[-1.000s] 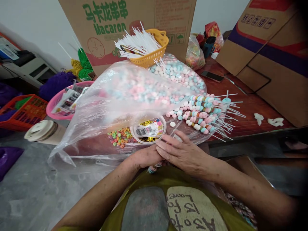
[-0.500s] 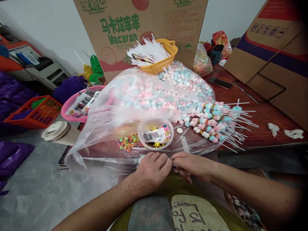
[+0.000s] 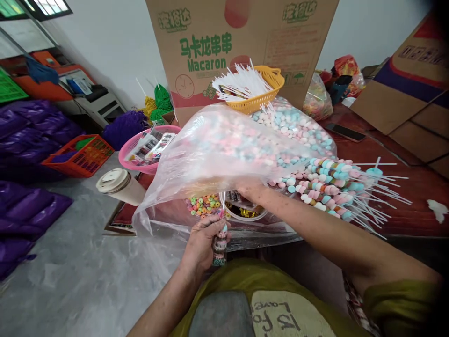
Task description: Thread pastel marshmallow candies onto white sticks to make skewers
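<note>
My left hand (image 3: pixel 206 238) is closed on a wrapped candy skewer (image 3: pixel 220 245), held upright near the table's front edge with its white stick pointing up. My right hand (image 3: pixel 249 191) reaches over the round tub (image 3: pixel 250 216), partly under the clear plastic sheet; its fingertips are hidden. The tub holds printed packets and gold ties. Small colourful candy rings (image 3: pixel 203 205) lie left of the tub. Pink, blue and white candies (image 3: pixel 291 126) fill the big plastic bag behind. A pile of candy skewers (image 3: pixel 329 187) rests to the right.
A yellow basket (image 3: pixel 254 104) of white sticks sits on the bag, before a large cardboard box (image 3: pixel 199 79). On the left stand a pink basket (image 3: pixel 131 164) and a lidded paper cup (image 3: pixel 121 186). A phone (image 3: pixel 346 132) lies at the back right.
My hands have moved apart. The left now shows the wrapped skewer upright, while the right has reached forward over the tub. The view has shifted left.
</note>
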`<move>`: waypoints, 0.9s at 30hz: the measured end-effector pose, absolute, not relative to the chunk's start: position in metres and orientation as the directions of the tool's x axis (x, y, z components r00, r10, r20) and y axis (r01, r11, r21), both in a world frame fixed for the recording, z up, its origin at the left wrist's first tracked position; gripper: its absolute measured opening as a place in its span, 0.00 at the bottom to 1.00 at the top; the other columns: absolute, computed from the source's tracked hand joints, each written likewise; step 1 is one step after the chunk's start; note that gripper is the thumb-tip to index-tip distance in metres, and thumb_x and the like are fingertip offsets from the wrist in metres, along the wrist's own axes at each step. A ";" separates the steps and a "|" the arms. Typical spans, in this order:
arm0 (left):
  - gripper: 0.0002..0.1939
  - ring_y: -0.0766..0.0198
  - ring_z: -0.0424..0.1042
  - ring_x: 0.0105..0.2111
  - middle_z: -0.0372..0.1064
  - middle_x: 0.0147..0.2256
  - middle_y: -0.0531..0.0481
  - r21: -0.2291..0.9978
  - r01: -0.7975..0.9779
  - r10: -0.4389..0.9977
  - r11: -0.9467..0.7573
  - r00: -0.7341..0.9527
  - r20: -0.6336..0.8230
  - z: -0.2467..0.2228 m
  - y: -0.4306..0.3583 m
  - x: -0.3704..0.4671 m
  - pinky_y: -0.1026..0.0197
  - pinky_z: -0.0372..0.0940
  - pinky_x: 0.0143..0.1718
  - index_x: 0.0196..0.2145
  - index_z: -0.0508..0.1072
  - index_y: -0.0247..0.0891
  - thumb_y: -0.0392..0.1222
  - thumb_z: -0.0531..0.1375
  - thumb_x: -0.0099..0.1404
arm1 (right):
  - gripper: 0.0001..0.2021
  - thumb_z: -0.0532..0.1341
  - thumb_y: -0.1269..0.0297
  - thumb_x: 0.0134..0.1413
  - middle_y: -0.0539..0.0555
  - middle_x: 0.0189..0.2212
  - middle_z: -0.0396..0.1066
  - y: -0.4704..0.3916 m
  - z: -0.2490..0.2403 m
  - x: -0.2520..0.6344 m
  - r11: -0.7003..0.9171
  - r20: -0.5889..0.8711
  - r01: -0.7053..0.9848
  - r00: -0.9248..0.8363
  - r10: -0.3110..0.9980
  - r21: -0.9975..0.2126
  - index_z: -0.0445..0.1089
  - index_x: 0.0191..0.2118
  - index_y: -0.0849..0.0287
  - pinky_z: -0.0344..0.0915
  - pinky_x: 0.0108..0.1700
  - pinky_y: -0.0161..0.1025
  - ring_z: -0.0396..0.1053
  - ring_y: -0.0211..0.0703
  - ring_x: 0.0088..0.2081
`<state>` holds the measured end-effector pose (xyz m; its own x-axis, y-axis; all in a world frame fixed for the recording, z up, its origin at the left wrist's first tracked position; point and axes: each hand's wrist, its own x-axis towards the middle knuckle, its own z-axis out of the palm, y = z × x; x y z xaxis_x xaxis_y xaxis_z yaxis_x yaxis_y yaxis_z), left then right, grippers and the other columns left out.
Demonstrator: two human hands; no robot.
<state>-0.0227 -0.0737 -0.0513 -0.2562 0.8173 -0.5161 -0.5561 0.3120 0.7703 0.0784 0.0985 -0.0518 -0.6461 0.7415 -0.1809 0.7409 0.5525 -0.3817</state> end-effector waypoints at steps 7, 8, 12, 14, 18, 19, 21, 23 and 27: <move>0.14 0.69 0.67 0.17 0.71 0.22 0.50 0.732 -0.563 0.836 0.384 -0.125 -0.534 -0.050 -0.066 -0.014 0.69 0.59 0.16 0.24 0.71 0.33 0.41 0.69 0.41 | 0.04 0.60 0.70 0.50 0.60 0.34 0.72 0.080 -0.022 0.141 0.515 -0.143 0.815 -0.561 0.815 -0.266 0.72 0.32 0.64 0.62 0.38 0.38 0.68 0.47 0.39; 0.14 0.68 0.68 0.17 0.71 0.22 0.50 0.726 -0.556 0.834 0.405 -0.100 -0.542 -0.050 -0.065 -0.011 0.69 0.59 0.16 0.25 0.71 0.33 0.41 0.69 0.41 | 0.05 0.58 0.71 0.50 0.59 0.31 0.72 0.075 -0.019 0.154 0.496 -0.127 0.821 -0.545 0.829 -0.283 0.72 0.30 0.63 0.60 0.36 0.37 0.69 0.46 0.37; 0.15 0.68 0.69 0.18 0.71 0.22 0.49 0.719 -0.554 0.850 0.420 -0.039 -0.526 -0.047 -0.058 0.005 0.69 0.58 0.17 0.25 0.72 0.33 0.40 0.70 0.40 | 0.14 0.50 0.65 0.56 0.51 0.23 0.71 0.053 -0.022 0.195 0.432 -0.100 0.782 -0.524 0.846 -0.449 0.70 0.26 0.60 0.58 0.29 0.32 0.67 0.37 0.27; 0.16 0.67 0.68 0.18 0.69 0.19 0.51 0.717 -0.562 0.855 0.413 -0.032 -0.518 -0.045 -0.050 0.014 0.70 0.57 0.17 0.26 0.72 0.33 0.40 0.70 0.39 | 0.16 0.47 0.63 0.57 0.49 0.20 0.68 0.040 -0.029 0.204 0.398 -0.093 0.746 -0.520 0.849 -0.533 0.67 0.24 0.60 0.58 0.27 0.31 0.64 0.35 0.24; 0.16 0.67 0.69 0.19 0.70 0.18 0.51 0.734 -0.553 0.878 0.395 -0.007 -0.478 -0.041 -0.032 0.034 0.68 0.59 0.19 0.26 0.72 0.33 0.39 0.70 0.37 | 0.14 0.50 0.60 0.56 0.48 0.18 0.64 0.012 -0.037 0.207 0.212 -0.106 0.527 -0.510 0.854 -0.823 0.64 0.25 0.60 0.56 0.25 0.32 0.60 0.34 0.22; 0.16 0.67 0.69 0.19 0.71 0.20 0.51 0.741 -0.549 0.884 0.386 -0.011 -0.468 -0.040 -0.029 0.039 0.68 0.60 0.20 0.26 0.73 0.32 0.38 0.70 0.37 | 0.13 0.52 0.59 0.56 0.47 0.19 0.63 0.006 -0.037 0.208 0.155 -0.089 0.428 -0.498 0.863 -0.890 0.63 0.25 0.60 0.55 0.25 0.32 0.59 0.34 0.22; 0.15 0.69 0.67 0.18 0.71 0.21 0.51 0.755 -0.531 0.883 0.386 -0.024 -0.468 -0.039 -0.025 0.047 0.67 0.60 0.21 0.25 0.73 0.32 0.37 0.70 0.37 | 0.14 0.52 0.57 0.57 0.46 0.19 0.60 -0.003 -0.033 0.212 0.102 -0.008 0.239 -0.418 0.908 -0.966 0.61 0.25 0.59 0.53 0.25 0.32 0.56 0.33 0.22; 0.13 0.71 0.65 0.16 0.70 0.19 0.52 0.773 -0.493 0.878 0.399 -0.040 -0.478 -0.038 -0.023 0.053 0.68 0.58 0.19 0.25 0.73 0.33 0.38 0.69 0.39 | 0.15 0.52 0.57 0.58 0.46 0.18 0.57 -0.009 -0.028 0.217 0.128 0.067 0.147 -0.365 0.929 -0.981 0.59 0.23 0.58 0.53 0.26 0.33 0.55 0.34 0.22; 0.08 0.72 0.63 0.17 0.67 0.18 0.53 0.856 -0.382 0.919 0.348 -0.041 -0.392 -0.040 -0.025 0.061 0.69 0.57 0.20 0.23 0.74 0.33 0.38 0.67 0.43 | 0.17 0.52 0.58 0.57 0.46 0.17 0.57 -0.011 -0.027 0.216 0.138 0.016 0.235 -0.458 0.889 -0.962 0.58 0.20 0.59 0.52 0.26 0.33 0.55 0.34 0.22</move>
